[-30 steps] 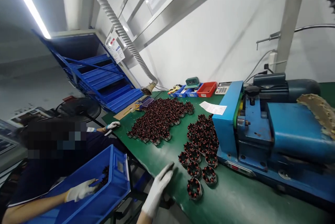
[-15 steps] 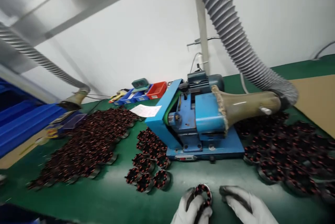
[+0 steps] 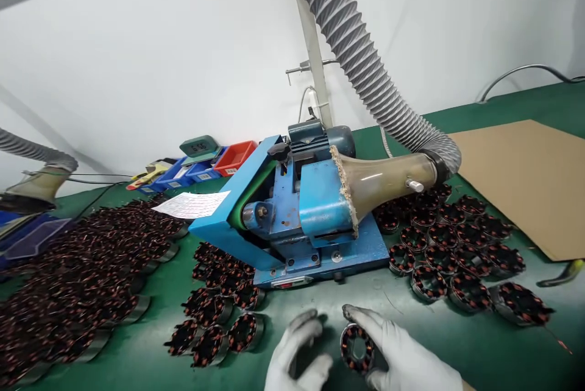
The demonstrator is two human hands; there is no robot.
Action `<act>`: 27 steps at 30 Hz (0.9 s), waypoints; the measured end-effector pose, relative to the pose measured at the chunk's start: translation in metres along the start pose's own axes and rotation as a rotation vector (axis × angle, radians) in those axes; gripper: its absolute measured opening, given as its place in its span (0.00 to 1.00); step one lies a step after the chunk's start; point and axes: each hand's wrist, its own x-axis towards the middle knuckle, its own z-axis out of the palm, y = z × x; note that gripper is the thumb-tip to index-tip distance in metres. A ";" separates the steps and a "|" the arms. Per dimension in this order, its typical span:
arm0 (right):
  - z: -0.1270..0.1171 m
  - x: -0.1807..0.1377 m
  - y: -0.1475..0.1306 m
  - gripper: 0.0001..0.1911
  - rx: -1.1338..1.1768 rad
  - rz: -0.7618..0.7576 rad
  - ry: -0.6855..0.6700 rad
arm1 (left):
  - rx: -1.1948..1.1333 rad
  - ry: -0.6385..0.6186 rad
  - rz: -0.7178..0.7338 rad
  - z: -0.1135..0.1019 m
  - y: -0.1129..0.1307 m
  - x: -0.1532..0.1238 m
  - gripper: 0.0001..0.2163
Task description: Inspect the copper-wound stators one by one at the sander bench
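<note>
Gloved right hand [image 3: 402, 357] holds a wound metal ring [image 3: 357, 349] just above the green surface [image 3: 320, 299], in front of the blue machine [image 3: 301, 214].

The right hand's grip is closed around the ring, fingers curled over its top and right side, the ring tilted so its copper-coloured windings face the camera. The left hand [image 3: 295, 354], also gloved, sits just beside it to the left, its grip loose and wide, holding nothing, fingertips near the ring but apart from it. A small cluster of rings [image 3: 219, 312] lies to the left, with a large heap [image 3: 77, 275] beyond it. More rings [image 3: 457, 245] lie in rows to the right, beside a cardboard sheet [image 3: 525, 178]. A ribbed grey hose [image 3: 361, 56] runs down to the machine's funnel [image 3: 384, 181]. A paper slip [image 3: 192, 204] rests on the heap's far edge.
</note>
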 end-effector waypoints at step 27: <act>-0.042 -0.014 -0.004 0.14 -0.234 0.185 0.454 | 0.541 -0.067 0.431 0.049 -0.004 0.014 0.30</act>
